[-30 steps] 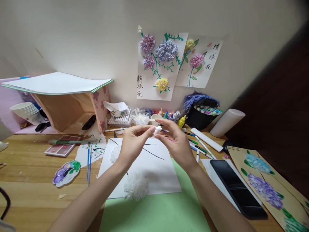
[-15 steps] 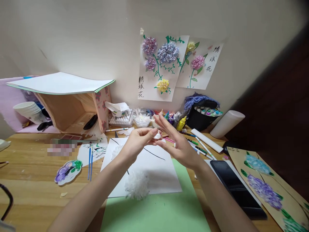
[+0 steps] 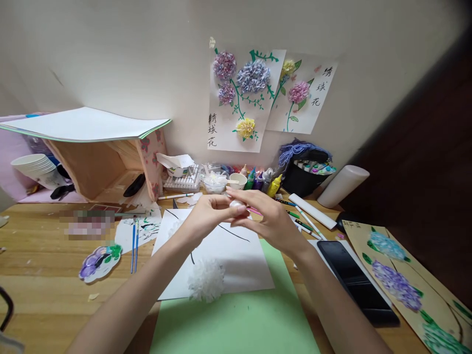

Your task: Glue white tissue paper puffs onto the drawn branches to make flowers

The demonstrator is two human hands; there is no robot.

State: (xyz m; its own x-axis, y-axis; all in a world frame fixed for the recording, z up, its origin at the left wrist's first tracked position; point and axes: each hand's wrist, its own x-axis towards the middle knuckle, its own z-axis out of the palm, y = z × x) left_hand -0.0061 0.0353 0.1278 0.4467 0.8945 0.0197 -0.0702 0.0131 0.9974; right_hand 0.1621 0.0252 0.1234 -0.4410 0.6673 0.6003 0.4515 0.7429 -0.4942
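Note:
My left hand (image 3: 206,214) is closed, pinching a small white wad (image 3: 236,203) between thumb and fingers above the paper. From the other side, my right hand (image 3: 269,216) has its bent fingers around the same wad; they partly hide it. What the wad is made of I cannot make out. Below lies a white sheet of paper (image 3: 243,270) with black painted lines. A fluffy white paper flower (image 3: 206,280) sits at its front edge, and another white flower (image 3: 175,227) is partly behind my left forearm.
Green card (image 3: 236,329) lies under the sheet. To the left are a paint palette (image 3: 100,263) and two blue brushes (image 3: 134,246). A black phone (image 3: 356,280) and a flower painting (image 3: 398,285) lie right. Behind stand a paper cup (image 3: 238,181) and paint bottles (image 3: 275,186).
My right hand's fingers, spread apart beside the wad before, have come down and closed in around it. My left hand keeps its pinch. The view has shifted slightly.

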